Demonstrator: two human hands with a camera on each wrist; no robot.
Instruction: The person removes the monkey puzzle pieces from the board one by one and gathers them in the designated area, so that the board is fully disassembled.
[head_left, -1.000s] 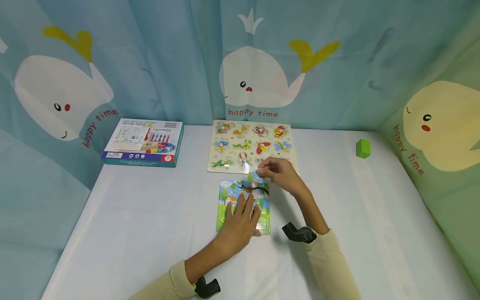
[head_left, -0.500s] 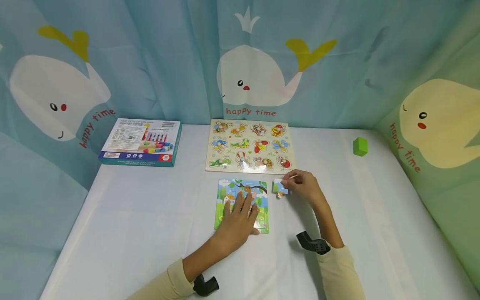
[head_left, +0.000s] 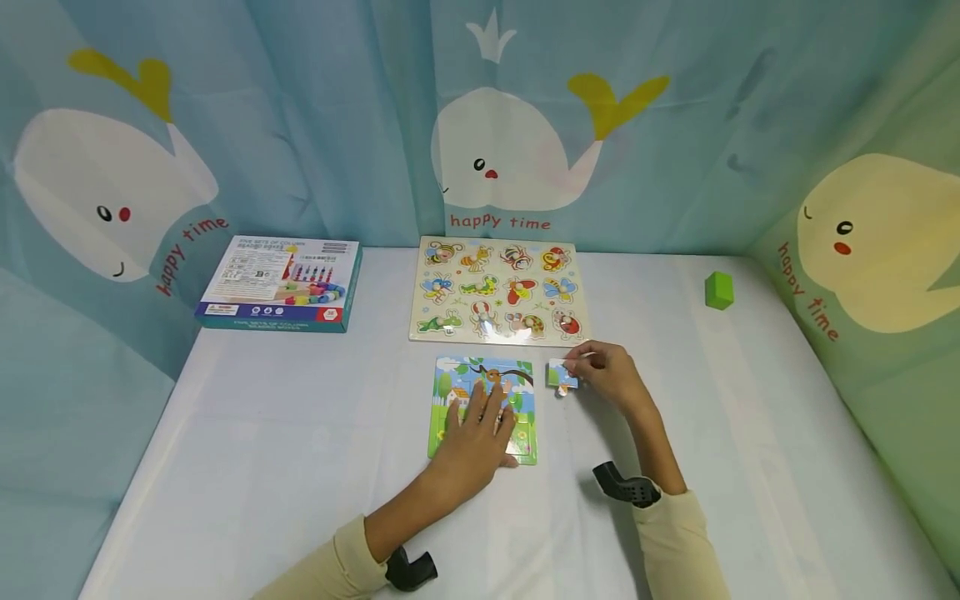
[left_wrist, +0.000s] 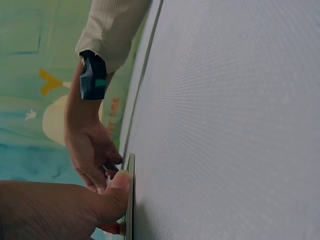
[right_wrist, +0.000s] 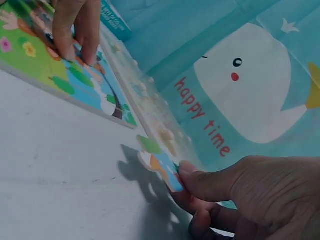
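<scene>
A small jigsaw puzzle (head_left: 448, 385) with a house, trees and an animal on a branch lies flat on the white table. My left hand (head_left: 472, 446) rests on it with fingers spread, covering its middle. In the left wrist view the left thumb (left_wrist: 119, 181) lies at the puzzle's edge. Just right of the puzzle, my right hand (head_left: 609, 375) pinches a jigsaw piece (head_left: 559, 373) between thumb and fingers. The right wrist view has this piece (right_wrist: 161, 162) tilted above the table, its shadow below, showing green, blue and orange print and a rounded tab.
Behind the puzzle lies a wooden insect peg board (head_left: 498, 292). A flat toy box (head_left: 281, 283) sits at the back left, a green block (head_left: 719, 290) at the back right. Whale-print curtains (head_left: 337, 125) hang round the table.
The right hand has carried the jigsaw piece from above the puzzle's top right corner out to its right side, and is nearly still since. The left hand stays on the puzzle.
</scene>
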